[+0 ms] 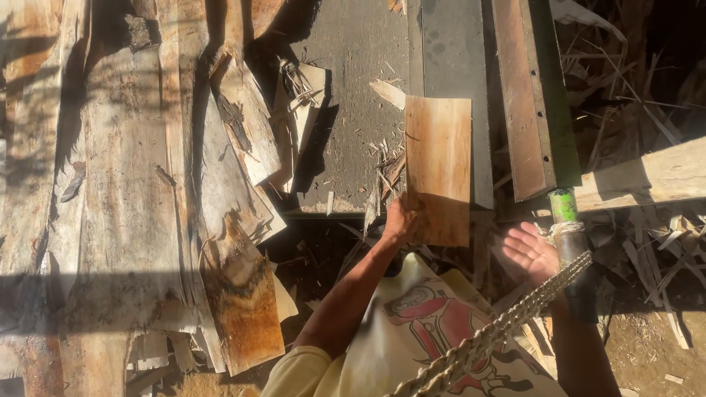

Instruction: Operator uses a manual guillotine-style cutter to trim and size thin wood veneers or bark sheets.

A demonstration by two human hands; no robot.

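Note:
My left hand (401, 219) grips the near left corner of a rectangular sheet of thin wood veneer (439, 165), which lies on the grey machine bed (360, 88) and sticks out over its front edge. My right hand (531, 251) hovers open, palm up, just right of the sheet's near edge and holds nothing. It is next to a green-tipped lever (566, 220) wrapped with a braided rope (507, 323).
A wide pile of rough veneer sheets (132, 198) fills the left side. A rusty metal blade bar (523, 95) runs along the bed's right. A pale wooden plank (647, 180) lies at the right. Scraps and splinters (382, 169) litter the bed and ground.

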